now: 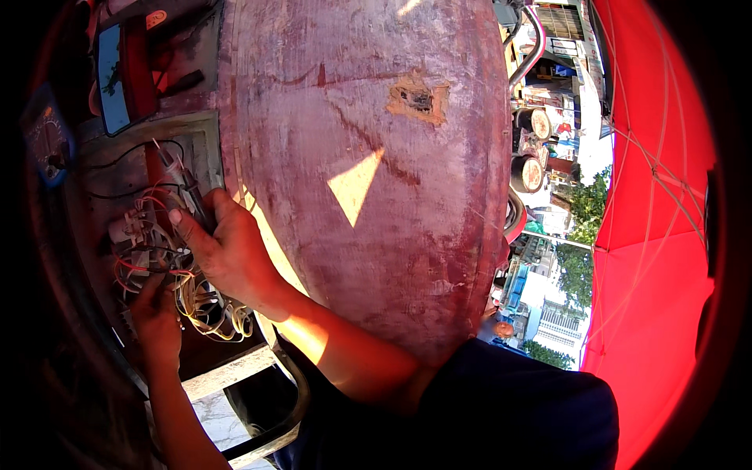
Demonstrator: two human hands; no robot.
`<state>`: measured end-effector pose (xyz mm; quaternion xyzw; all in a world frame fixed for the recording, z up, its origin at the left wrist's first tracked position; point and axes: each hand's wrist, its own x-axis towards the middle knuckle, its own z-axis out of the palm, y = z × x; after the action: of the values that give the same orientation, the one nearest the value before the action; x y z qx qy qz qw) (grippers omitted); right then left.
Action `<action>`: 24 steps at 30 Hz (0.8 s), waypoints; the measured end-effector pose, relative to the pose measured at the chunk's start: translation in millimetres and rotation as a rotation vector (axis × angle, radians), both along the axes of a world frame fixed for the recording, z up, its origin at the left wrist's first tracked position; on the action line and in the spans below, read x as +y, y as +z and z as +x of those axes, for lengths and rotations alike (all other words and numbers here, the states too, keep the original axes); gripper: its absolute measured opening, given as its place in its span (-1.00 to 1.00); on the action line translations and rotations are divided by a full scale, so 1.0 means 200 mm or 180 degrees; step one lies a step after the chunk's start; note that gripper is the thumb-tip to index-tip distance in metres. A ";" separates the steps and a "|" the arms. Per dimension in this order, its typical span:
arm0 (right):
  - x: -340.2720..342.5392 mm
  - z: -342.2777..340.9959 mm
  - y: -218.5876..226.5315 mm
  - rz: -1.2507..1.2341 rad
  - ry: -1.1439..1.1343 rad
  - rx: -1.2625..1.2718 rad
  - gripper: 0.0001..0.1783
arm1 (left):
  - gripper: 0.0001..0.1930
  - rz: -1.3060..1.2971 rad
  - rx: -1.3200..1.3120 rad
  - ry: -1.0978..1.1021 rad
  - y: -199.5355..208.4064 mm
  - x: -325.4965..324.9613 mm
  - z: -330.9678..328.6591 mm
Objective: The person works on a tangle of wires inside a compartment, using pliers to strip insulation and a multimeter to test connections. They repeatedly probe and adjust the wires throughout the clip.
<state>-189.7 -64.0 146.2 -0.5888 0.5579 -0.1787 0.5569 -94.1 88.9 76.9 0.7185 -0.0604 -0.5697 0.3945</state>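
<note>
My right hand [233, 254] is closed around a dark, slender tool [188, 184] with a narrow pale tip; its exact kind I cannot make out. Just below it, my left hand [157, 317] reaches into a tangle of wires [153, 243], fingertips drawn together at a small part in shadow. Red, black and white wires run among connectors there. A loose bundle of yellowish wires [207, 313] hangs beside both hands. Whatever the left fingertips pinch is too dark to name.
A large worn purple-brown board [376, 172] fills the middle. At the left are a blue-edged multimeter [51, 141] and a flat, shiny rectangular object [116, 78]. A metal frame [235, 372] lies below the wires. A red canopy [658, 258] and a distant person [503, 329] appear right.
</note>
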 end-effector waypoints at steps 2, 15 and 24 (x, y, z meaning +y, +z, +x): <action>-0.01 0.06 0.02 0.0090 0.0397 0.0081 -0.67 | -0.72 -0.0078 -0.0090 0.0081 -0.03 0.02 -0.03; 0.06 0.13 -0.16 0.0042 0.1471 0.0212 -0.75 | -0.72 -0.0511 0.0012 0.0426 -0.19 0.17 -0.01; 0.05 0.07 -0.17 0.0424 0.1357 0.0088 -0.71 | -0.71 0.0063 0.0044 0.1597 -0.21 0.10 0.13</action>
<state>-175.7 -54.2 111.9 -0.6577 0.4389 -0.0117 0.6121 -67.4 108.3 34.7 0.7109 0.1281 -0.4594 0.5169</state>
